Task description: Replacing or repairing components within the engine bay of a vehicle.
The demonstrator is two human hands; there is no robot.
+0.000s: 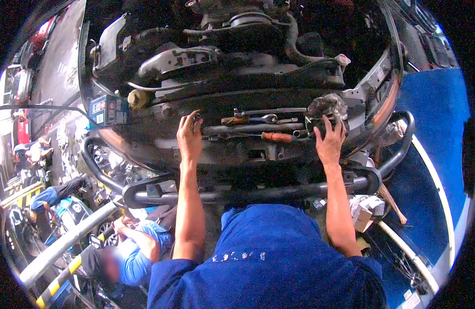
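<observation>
My left hand (189,139) is raised at the left end of a row of tools, its fingers closed round a small dark cylindrical piece (198,117) with a round end, like a socket. At the right end, my right hand (330,140) lies with spread fingers against a crumpled greyish lump (327,106), perhaps a rag or a wrapped part. Between the hands, on the vehicle's front crossmember, lie a spanner (268,119), a tool with a yellowish-brown handle (235,121) and an orange-handled screwdriver (276,137). Long metal bars run beside them.
The engine bay (232,56) with hoses spreads beyond. A blue box (109,110) stands at its front left corner. A black tubular bumper bar (212,196) crosses in front of me. At lower left sits another person in a blue shirt (145,252); a carton (367,211) lies right.
</observation>
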